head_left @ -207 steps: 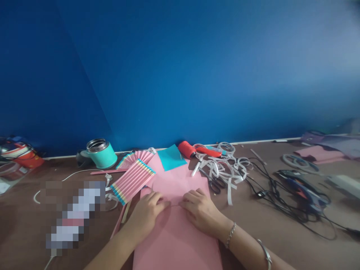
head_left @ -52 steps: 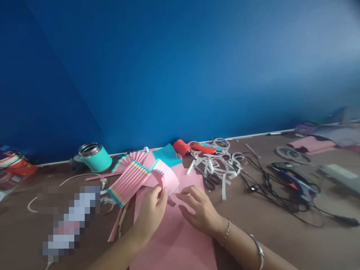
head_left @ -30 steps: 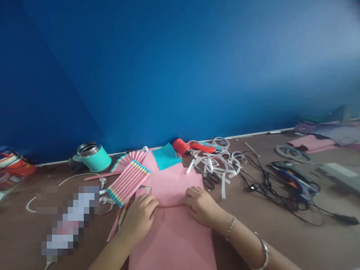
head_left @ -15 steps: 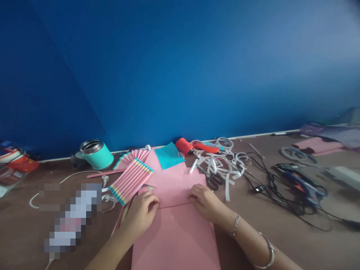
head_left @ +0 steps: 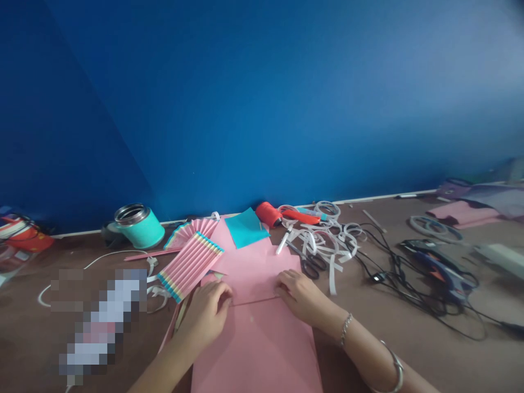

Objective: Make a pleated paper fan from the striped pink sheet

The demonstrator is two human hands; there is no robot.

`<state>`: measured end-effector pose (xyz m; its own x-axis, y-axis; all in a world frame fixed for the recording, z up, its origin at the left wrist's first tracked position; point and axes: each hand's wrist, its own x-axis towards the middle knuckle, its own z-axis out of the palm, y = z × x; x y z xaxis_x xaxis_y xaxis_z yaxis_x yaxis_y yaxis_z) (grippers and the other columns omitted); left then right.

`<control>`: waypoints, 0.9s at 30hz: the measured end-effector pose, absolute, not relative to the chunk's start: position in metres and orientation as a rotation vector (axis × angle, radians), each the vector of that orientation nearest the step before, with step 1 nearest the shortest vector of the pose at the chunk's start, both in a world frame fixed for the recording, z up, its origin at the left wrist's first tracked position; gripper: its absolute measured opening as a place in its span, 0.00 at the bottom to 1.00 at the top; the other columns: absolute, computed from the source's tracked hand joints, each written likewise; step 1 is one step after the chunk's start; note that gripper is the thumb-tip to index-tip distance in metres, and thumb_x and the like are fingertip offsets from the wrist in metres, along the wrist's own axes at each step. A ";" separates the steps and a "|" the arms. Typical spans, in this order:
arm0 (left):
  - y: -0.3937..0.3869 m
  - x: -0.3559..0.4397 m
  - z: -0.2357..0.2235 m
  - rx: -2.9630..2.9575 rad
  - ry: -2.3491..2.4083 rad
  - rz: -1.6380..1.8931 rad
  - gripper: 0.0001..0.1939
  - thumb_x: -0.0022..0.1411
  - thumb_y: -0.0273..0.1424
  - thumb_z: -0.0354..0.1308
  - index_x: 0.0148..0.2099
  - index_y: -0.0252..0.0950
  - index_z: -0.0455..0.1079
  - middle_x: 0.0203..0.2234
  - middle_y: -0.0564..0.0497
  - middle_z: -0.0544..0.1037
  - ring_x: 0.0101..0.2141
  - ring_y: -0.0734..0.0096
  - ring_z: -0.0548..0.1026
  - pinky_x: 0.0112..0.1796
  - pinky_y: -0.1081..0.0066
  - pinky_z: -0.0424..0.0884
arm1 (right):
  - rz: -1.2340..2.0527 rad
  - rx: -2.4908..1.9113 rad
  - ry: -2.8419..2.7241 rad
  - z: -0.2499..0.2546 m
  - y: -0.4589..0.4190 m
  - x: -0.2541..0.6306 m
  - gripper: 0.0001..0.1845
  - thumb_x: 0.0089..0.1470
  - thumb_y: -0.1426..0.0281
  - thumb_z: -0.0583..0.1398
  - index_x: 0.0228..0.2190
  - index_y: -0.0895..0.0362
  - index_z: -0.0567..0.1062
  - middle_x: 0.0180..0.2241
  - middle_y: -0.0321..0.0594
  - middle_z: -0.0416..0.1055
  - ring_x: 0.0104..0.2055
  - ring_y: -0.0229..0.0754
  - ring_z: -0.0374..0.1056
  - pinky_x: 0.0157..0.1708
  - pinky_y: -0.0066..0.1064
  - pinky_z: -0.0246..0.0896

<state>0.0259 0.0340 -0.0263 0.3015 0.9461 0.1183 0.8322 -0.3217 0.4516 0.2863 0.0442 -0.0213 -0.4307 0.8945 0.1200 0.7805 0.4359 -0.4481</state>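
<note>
A large pink paper sheet (head_left: 256, 349) lies flat on the brown floor in front of me, its far end folded back toward me. My left hand (head_left: 207, 314) presses on the left end of the fold line with its fingers curled. My right hand (head_left: 301, 295) presses on the right end of the fold, fingers bent down onto the paper. A pleated pink strip with blue and yellow tips (head_left: 189, 266) lies just left of the sheet.
Against the blue wall stand a teal tin (head_left: 139, 224), a pink paper fan (head_left: 192, 229), a blue paper square (head_left: 245, 228) and a red thread spool (head_left: 268, 214). Scissors (head_left: 311, 265), white paper strips (head_left: 327, 243), black cables (head_left: 393, 273) and a glue gun (head_left: 440, 270) lie to the right.
The folded flap, lifted 1.7 s ago, is laid flat again. Both hands have since slid apart along the crease to its two ends and press there.
</note>
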 end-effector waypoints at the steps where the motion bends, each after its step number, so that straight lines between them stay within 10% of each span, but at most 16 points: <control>1: 0.034 0.026 -0.026 2.261 1.610 0.529 0.06 0.59 0.26 0.53 0.36 0.41 0.70 0.34 0.50 0.78 0.37 0.61 0.75 0.37 0.67 0.66 | 0.472 -1.447 -2.346 -0.021 0.044 0.286 0.08 0.56 0.77 0.53 0.27 0.57 0.68 0.29 0.40 0.69 0.33 0.42 0.64 0.33 0.31 0.56; 12: 0.031 0.033 -0.016 2.315 1.662 0.476 0.08 0.59 0.24 0.52 0.37 0.40 0.71 0.35 0.49 0.76 0.39 0.59 0.73 0.39 0.63 0.65 | 0.371 -1.563 -2.402 -0.018 0.044 0.280 0.06 0.55 0.77 0.54 0.27 0.57 0.68 0.28 0.39 0.69 0.32 0.41 0.63 0.32 0.31 0.51; 20: 0.026 0.046 -0.016 2.618 1.313 0.443 0.35 0.51 0.11 0.46 0.51 0.52 0.71 0.47 0.46 0.70 0.48 0.56 0.67 0.44 0.57 0.65 | 0.057 -1.230 -2.559 -0.023 0.037 0.273 0.17 0.55 0.81 0.54 0.42 0.51 0.73 0.40 0.43 0.67 0.39 0.45 0.59 0.37 0.34 0.50; 27: 0.031 0.034 -0.013 2.605 1.352 0.471 0.25 0.51 0.14 0.50 0.40 0.46 0.78 0.46 0.46 0.72 0.48 0.55 0.66 0.44 0.56 0.64 | 0.145 -1.122 -2.544 -0.025 0.037 0.280 0.16 0.53 0.80 0.56 0.37 0.50 0.78 0.41 0.43 0.69 0.42 0.46 0.60 0.38 0.37 0.51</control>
<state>0.0337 0.0312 -0.0128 0.5392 0.8183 0.1991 0.7649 -0.5748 0.2907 0.2798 0.0375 -0.0248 -0.6225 0.7312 0.2791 0.6948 0.6804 -0.2329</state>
